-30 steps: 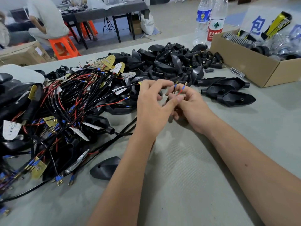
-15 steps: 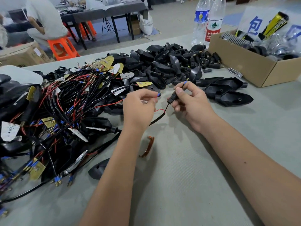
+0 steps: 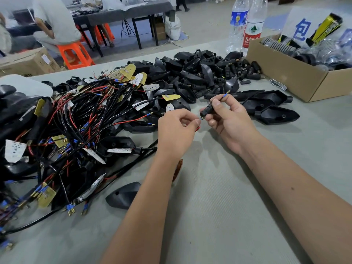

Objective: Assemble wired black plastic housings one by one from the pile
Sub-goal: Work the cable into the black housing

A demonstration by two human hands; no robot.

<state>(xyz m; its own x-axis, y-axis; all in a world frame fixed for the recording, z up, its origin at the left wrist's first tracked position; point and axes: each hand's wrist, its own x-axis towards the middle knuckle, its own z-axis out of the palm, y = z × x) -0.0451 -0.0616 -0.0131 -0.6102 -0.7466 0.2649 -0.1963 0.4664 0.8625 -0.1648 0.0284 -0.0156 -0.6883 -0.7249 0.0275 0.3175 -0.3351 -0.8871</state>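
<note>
My right hand [image 3: 226, 121] pinches a small black cylindrical sleeve [image 3: 206, 110]; a wire with a blue-tipped terminal [image 3: 224, 95] sticks out above its thumb. My left hand [image 3: 175, 132] pinches a red wire end [image 3: 198, 128] with a blue terminal right at the sleeve's lower opening. A tangled pile of wired black housings [image 3: 72, 130] with red and black leads lies at the left. Loose black housings and sleeves [image 3: 205, 73] are heaped behind my hands. A single black housing shell [image 3: 123, 195] lies by my left forearm.
Three black housings [image 3: 270, 109] lie to the right of my hands. A cardboard box [image 3: 289, 77] of parts stands at the far right, two water bottles [image 3: 245, 25] behind it. An amber lens piece [image 3: 178, 168] peeks from under my left wrist. A person sits on an orange stool beyond.
My hands dropped from chest height toward the table and drew apart, then closed in again. The sleeve is now in my right fingers with the left hand's wire end at its opening.
</note>
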